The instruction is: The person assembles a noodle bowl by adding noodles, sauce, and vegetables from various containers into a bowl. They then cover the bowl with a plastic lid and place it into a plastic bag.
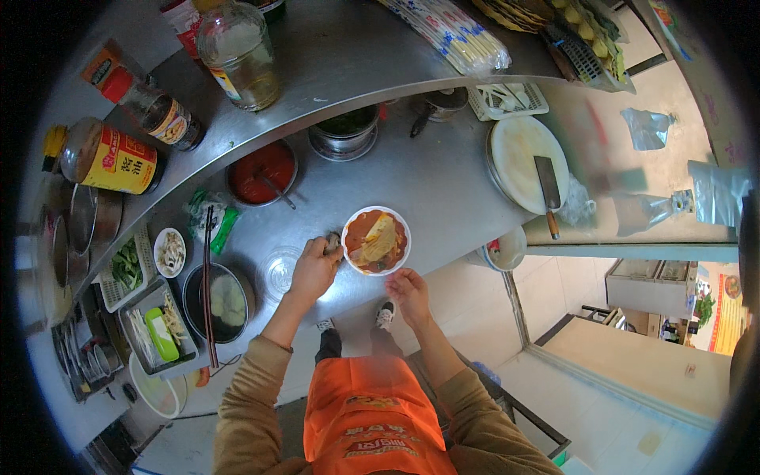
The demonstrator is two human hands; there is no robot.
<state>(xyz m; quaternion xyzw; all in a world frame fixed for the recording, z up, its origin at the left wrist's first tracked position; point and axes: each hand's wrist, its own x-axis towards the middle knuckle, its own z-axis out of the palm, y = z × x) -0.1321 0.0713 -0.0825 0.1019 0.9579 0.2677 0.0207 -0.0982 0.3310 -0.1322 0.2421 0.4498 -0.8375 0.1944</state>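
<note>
A white round bowl of red-orange soup, with yellowish folded pieces on top, is at the front edge of the steel counter. My left hand is closed at the bowl's left side, around a small dark grey thing that I cannot make out. At the lower right rim, my right hand has its fingers bent together, and the fingertips appear to touch the bowl. A clear round lid or container lies to the left of my left hand.
Left on the counter are a pot of red sauce, a dark pot with long chopsticks across it, and ingredient trays. A cleaver rests on a round board at right. Bottles line the raised shelf.
</note>
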